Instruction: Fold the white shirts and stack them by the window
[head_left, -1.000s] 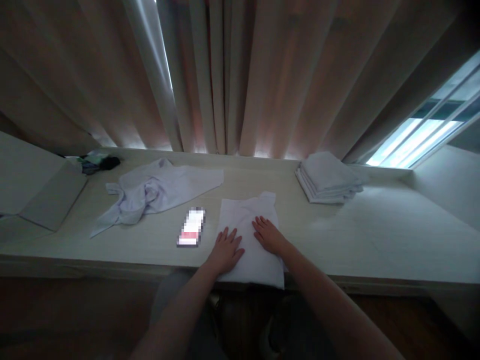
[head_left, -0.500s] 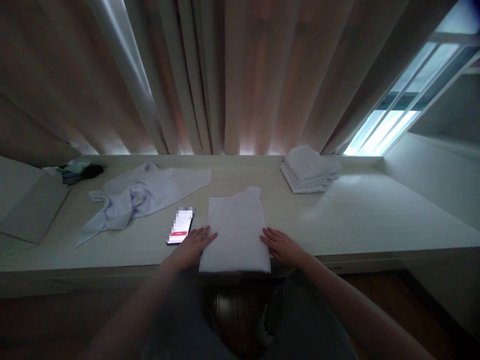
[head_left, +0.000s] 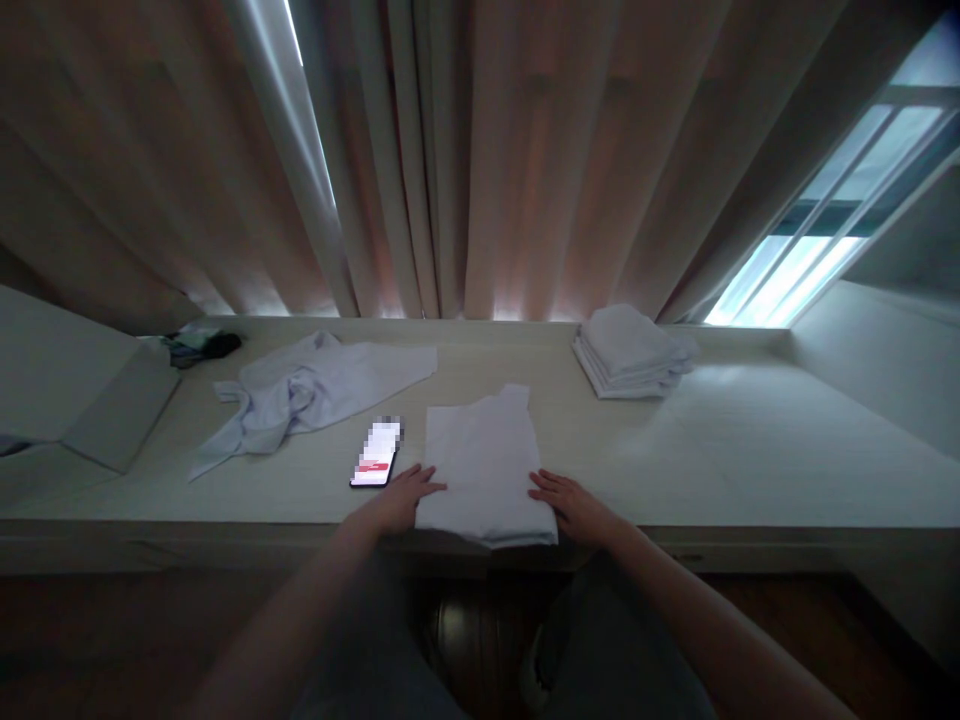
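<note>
A white shirt [head_left: 484, 460], folded into a flat rectangle, lies at the front of the pale counter, its lower end reaching over the edge. A small part of it sticks up at its far right corner. On its left side edge rests my left hand [head_left: 407, 497], fingers stretched out and apart. Against the right side edge lies my right hand [head_left: 574, 505], also flat with spread fingers. Neither hand grips the cloth. Just beyond my left hand is a phone [head_left: 377, 453] with a lit screen.
A crumpled white shirt [head_left: 307, 390] lies at the left with one part stretched rightward. Toward the back right stands a stack of folded white clothes [head_left: 630, 355]. Dark items [head_left: 199, 345] and a pale box-like panel [head_left: 124, 410] are far left. Curtains [head_left: 540, 180] hang behind the counter [head_left: 720, 450].
The view has shifted slightly, so everything sits a little further right. Both hands stay at the sides of the folded shirt, whose near edge now looks more uneven.
</note>
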